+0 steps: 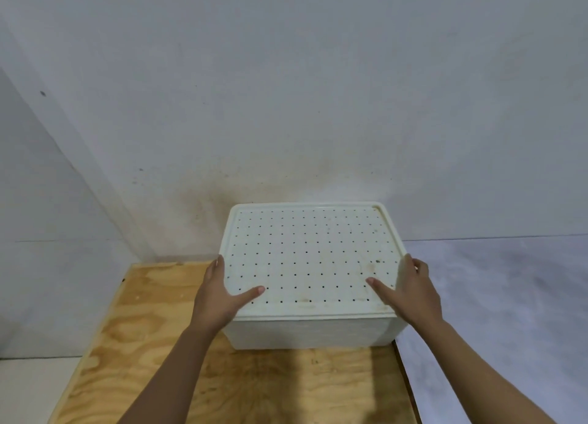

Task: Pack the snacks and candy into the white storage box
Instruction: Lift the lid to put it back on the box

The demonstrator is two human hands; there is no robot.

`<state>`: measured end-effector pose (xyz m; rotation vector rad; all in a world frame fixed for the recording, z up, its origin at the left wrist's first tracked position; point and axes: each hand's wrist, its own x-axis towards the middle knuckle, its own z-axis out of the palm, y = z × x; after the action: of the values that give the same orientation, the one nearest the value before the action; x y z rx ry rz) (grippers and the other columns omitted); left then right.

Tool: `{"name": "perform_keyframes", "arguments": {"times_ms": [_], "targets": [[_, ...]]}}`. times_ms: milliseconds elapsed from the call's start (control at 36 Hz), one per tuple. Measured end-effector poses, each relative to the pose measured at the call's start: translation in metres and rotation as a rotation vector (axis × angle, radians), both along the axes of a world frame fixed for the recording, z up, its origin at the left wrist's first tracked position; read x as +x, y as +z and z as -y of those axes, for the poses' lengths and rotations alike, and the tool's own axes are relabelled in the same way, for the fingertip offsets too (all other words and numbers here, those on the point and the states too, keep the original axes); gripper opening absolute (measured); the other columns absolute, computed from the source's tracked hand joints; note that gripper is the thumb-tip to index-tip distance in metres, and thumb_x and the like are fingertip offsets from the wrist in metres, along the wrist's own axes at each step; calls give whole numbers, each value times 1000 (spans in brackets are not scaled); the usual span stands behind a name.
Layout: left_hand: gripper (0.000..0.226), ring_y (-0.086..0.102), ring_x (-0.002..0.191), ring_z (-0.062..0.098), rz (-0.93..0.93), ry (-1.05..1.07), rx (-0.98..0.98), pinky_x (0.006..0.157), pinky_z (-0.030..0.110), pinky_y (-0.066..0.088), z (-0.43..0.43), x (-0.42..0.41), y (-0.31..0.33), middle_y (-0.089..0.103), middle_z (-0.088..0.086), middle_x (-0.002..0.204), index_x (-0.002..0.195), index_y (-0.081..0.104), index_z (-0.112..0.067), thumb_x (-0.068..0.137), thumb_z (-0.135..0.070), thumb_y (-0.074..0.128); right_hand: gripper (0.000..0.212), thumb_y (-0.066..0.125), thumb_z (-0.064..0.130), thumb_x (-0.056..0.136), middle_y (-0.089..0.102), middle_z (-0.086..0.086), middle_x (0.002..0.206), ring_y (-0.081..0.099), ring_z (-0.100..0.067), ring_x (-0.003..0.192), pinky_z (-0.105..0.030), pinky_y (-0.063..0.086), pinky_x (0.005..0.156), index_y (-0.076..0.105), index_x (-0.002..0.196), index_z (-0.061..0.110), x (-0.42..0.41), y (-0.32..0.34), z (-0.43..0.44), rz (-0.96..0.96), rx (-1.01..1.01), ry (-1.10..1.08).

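- The white rectangular plastic storage box (pixel 311 331) stands at the far right end of the pale plywood tabletop (pixel 143 344), its back close against the grey-white painted wall (pixel 286 105).
- Its white perforated plastic lid (pixel 308 258) is on and lies flat, so from my feed I cannot see what is inside.
- The box's long axis runs left to right across my view. One long wall faces me square on, and the short ends point out to either side.
- My left hand (pixel 219 296) is at the left short end. Its thumb (pixel 251 293) is laid on the lid top and its fingers run down over the edge, holding the lid rim.
- My right hand (pixel 410 293) mirrors it at the right end, thumb (pixel 377 285) on top and fingers wrapped over the rim.
- Both hands are spread wide across the box and neither is nearer, so the box sits straight ahead between them.
- I judge the next move to be a level two-handed lift or press along that long axis. An uneven pull could cock the lid.
- No snacks or candy show anywhere in view.
- A mottled grey surface (pixel 493 296) lies to the right of the table edge.
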<state>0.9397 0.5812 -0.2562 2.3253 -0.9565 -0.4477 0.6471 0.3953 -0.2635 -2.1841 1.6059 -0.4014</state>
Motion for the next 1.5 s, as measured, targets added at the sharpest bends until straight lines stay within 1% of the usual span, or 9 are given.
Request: {"name": "perform_keyframes", "arguments": {"times_ms": [417, 528, 694, 889, 1000, 1083, 1167, 1250, 1500], "targets": [[123, 23, 141, 21, -13, -14, 0, 109, 42, 32, -3, -3, 3, 13, 0, 157, 149, 5, -19, 57, -73, 66, 86, 59, 76, 62, 33, -8, 133, 59, -23, 91, -33, 49, 59, 31, 119, 18, -1, -4, 5, 19, 35, 6], [122, 25, 140, 23, 2, -17, 14, 108, 42, 34, -3, -2, 4, 15, 2, 156, 149, 5, -19, 58, -72, 66, 92, 60, 75, 63, 31, -8, 136, 57, -24, 98, -34, 51, 62, 29, 126, 17, -1, -4, 6, 13, 55, 7], [122, 28, 138, 24, -17, -7, 32, 105, 43, 37, -10, -5, -1, 16, 2, 155, 149, 5, -20, 57, -73, 66, 90, 61, 75, 63, 33, -8, 137, 57, -26, 101, -35, 49, 62, 31, 123, 16, -3, -9, 1, -15, 54, -4], [123, 22, 141, 24, 33, -23, 73, 109, 45, 34, -9, -4, -4, 14, 3, 156, 149, 5, -18, 57, -81, 57, 101, 55, 78, 64, 31, -11, 142, 49, -30, 119, -46, 54, 80, 24, 135, 13, -2, -12, 0, -62, 53, -17], [111, 0, 146, 25, 263, -66, 197, 119, 42, 8, -2, -6, -7, 0, 11, 158, 148, -2, -7, 74, -79, 38, 95, 44, 76, 72, 45, -16, 133, 45, -32, 122, -48, 45, 96, 31, 132, 3, 1, -14, -2, -157, -85, -15], [100, -15, 144, 24, 339, -114, 266, 118, 44, -7, 6, -12, -7, -12, 13, 156, 148, -3, -6, 82, -75, 24, 84, 30, 65, 85, 25, -22, 150, 21, -33, 141, -50, 20, 115, 28, 137, 0, 10, -13, -8, -229, -103, 52], [90, -22, 142, 20, 337, -234, 262, 117, 44, -13, 16, -25, -10, -18, 10, 156, 148, -6, -11, 86, -71, 19, 93, -2, 64, 75, 8, -16, 157, 3, -28, 146, -47, 2, 117, 18, 146, 7, 26, -10, -20, -227, -74, 209], [84, -25, 141, 16, 313, -332, 236, 116, 43, -16, 27, -39, -13, -22, 4, 155, 148, -10, -21, 84, -70, 12, 94, -10, 64, 70, -1, -11, 159, -6, -25, 147, -43, -2, 118, 6, 150, 18, 41, -10, -32, -213, -49, 301], [90, -24, 141, 13, 348, -331, 229, 116, 40, -15, 30, -41, -16, -21, -1, 155, 148, -7, -28, 73, -77, 1, 90, -10, 64, 70, 0, -2, 159, -4, -20, 147, -43, 1, 118, 8, 150, 27, 43, -6, -33, -236, -72, 309]]}}
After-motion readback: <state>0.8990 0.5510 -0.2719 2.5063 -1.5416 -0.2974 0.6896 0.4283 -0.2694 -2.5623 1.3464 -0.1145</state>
